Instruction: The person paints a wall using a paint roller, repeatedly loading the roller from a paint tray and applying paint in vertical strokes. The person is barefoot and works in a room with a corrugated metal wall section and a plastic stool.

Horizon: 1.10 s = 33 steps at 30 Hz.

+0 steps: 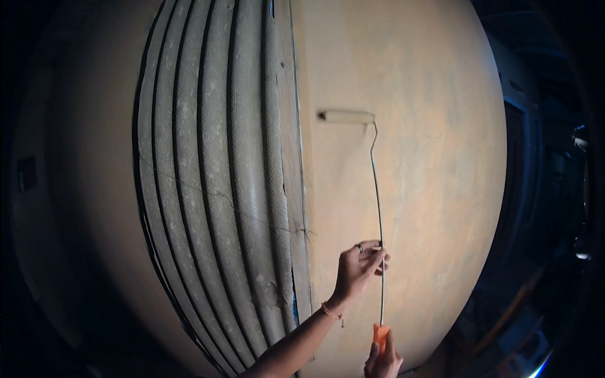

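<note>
A long-handled paint roller stands nearly upright before me, its pale roller sleeve (349, 117) lying sideways at or very near the painted wall (425, 189). My left hand (361, 269) wears a ring, with a cord around the wrist, and pinches the thin metal rod (377, 203) partway down. Below it, my right hand (384, 361) is closed around the orange handle (381, 333) at the rod's lower end.
Left of the roller, a grey corrugated sheet (217, 165) covers part of the wall beside a narrow wooden batten (293, 165). A thin wire (250, 217) crosses the sheet to the batten. Dark surroundings with indistinct objects lie at far right.
</note>
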Each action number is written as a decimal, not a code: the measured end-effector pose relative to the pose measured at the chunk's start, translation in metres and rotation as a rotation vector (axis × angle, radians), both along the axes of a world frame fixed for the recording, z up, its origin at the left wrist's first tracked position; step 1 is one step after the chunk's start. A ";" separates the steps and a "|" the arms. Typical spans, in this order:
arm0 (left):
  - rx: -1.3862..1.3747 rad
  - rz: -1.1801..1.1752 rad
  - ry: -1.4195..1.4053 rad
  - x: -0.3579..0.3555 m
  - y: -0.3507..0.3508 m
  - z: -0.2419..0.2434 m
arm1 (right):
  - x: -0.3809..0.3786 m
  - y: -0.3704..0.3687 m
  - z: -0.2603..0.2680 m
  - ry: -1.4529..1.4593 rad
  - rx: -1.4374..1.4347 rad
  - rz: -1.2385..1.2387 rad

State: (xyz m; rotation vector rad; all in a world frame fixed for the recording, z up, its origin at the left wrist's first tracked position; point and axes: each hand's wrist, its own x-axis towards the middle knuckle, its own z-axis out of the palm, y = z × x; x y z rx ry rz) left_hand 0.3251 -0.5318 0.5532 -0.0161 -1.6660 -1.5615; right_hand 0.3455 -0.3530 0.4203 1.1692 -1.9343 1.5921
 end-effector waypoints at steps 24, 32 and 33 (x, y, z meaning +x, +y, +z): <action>-0.374 0.280 0.340 -0.036 -0.026 0.247 | -0.081 -0.094 0.284 0.248 -0.260 -0.031; -0.438 0.340 0.473 -0.056 -0.034 0.294 | -0.099 -0.097 0.368 0.242 -0.303 0.033; -0.455 0.332 0.498 -0.057 -0.034 0.299 | -0.097 -0.097 0.376 0.245 -0.298 -0.018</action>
